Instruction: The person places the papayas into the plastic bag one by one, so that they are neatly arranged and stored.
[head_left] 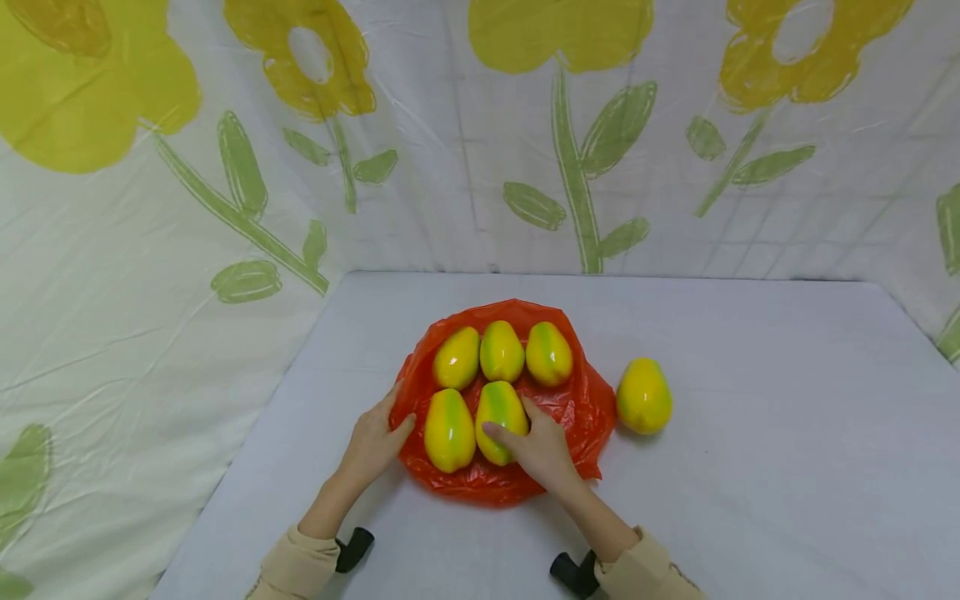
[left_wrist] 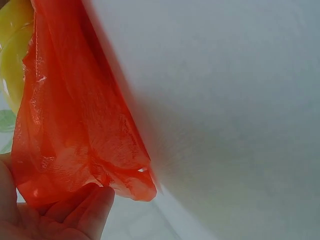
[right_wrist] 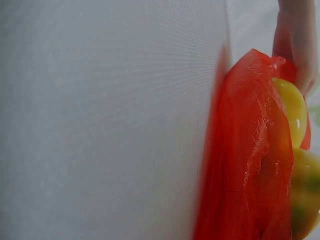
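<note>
A red plastic bag (head_left: 555, 408) lies spread on the table, its mouth wide, with several yellow papayas with green streaks inside. My left hand (head_left: 375, 437) grips the bag's left edge, thumb on the inner side; in the left wrist view its fingers (left_wrist: 95, 212) lie against the red film (left_wrist: 75, 115). My right hand (head_left: 543, 446) holds the front middle papaya (head_left: 497, 404) in the bag, thumb across its front. In the right wrist view the bag (right_wrist: 245, 150) hides that grasp.
Another papaya (head_left: 644, 396) lies on the white table (head_left: 765, 433), just right of the bag. Three papayas, one of them the middle one (head_left: 502, 351), form the bag's back row. Behind the table hangs a flower-patterned curtain (head_left: 450, 167).
</note>
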